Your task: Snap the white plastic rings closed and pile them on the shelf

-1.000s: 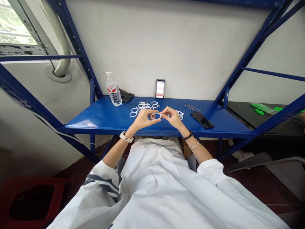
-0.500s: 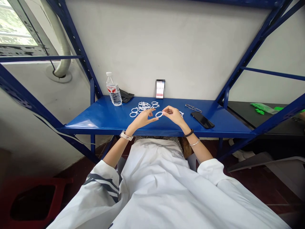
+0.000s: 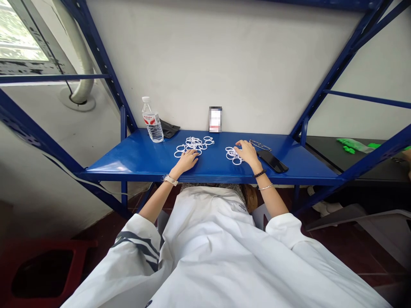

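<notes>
My left hand (image 3: 187,161) lies low over the near edge of a pile of white plastic rings (image 3: 193,141). Its fingers are outstretched and slightly spread, touching or just above one ring. Several rings in this pile overlap, with small tabs on their rims. To the right is a smaller group of white rings (image 3: 236,161), partly covered by my right hand (image 3: 248,152). The fingers of that hand are bent but apart, thumb toward the rings, and no ring shows in its grasp.
On the blue table (image 3: 212,167) a water bottle (image 3: 153,126) stands at back left beside a black pouch (image 3: 169,128). A lit phone (image 3: 215,119) leans on the wall. Glasses (image 3: 260,145) and a dark phone (image 3: 272,161) lie right of my right hand. Blue posts flank the table.
My hands have moved apart from the middle. The ring my right hand was holding has been let go at the right group; my left hand has gone back to the left pile.
</notes>
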A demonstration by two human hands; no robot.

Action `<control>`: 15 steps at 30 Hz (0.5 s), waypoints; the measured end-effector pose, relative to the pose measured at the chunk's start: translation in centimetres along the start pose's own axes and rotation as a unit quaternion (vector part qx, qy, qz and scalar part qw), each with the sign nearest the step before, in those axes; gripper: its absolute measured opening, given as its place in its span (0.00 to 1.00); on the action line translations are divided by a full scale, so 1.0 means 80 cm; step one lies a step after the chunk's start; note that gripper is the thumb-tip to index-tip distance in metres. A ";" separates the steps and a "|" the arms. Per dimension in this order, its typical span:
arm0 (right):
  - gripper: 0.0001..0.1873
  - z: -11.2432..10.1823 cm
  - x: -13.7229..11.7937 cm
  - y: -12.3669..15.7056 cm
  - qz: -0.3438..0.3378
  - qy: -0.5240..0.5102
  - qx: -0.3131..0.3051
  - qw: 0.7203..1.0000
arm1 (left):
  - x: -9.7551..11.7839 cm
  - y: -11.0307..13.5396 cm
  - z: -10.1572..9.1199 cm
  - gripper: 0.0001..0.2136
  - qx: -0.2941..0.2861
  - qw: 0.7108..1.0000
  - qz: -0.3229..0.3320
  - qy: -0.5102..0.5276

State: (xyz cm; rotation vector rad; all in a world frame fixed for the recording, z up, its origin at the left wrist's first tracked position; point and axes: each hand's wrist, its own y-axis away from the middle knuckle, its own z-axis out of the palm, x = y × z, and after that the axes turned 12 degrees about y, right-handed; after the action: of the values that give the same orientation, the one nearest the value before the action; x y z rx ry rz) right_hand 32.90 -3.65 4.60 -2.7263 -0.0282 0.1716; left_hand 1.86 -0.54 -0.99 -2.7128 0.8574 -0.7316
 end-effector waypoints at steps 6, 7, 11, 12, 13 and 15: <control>0.09 0.001 -0.020 0.003 -0.094 -0.097 -0.040 0.990 | 0.020 -0.002 0.000 0.09 -0.040 0.991 0.091 0.095; 0.08 0.004 -0.024 0.004 -0.118 -0.127 -0.052 0.984 | 0.025 -0.002 -0.001 0.08 -0.044 0.987 0.101 0.114; 0.11 0.017 -0.039 0.006 -0.181 -0.242 -0.120 0.946 | 0.044 -0.003 -0.005 0.08 -0.053 0.969 0.127 0.203; 0.13 0.020 -0.042 0.006 -0.184 -0.263 -0.136 0.937 | 0.048 -0.002 -0.008 0.08 -0.052 0.963 0.135 0.226; 0.14 0.022 -0.044 0.007 -0.183 -0.280 -0.150 0.930 | 0.053 -0.002 -0.012 0.08 -0.050 0.957 0.144 0.246; 0.16 0.025 -0.047 0.007 -0.181 -0.312 -0.168 0.918 | 0.060 0.000 -0.020 0.08 -0.042 0.947 0.161 0.276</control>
State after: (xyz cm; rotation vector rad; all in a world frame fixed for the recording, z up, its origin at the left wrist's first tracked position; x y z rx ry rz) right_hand 28.92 -3.57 3.02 -2.8040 -0.7997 0.9940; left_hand 4.43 -3.43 2.30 -2.3585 1.4341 -1.4267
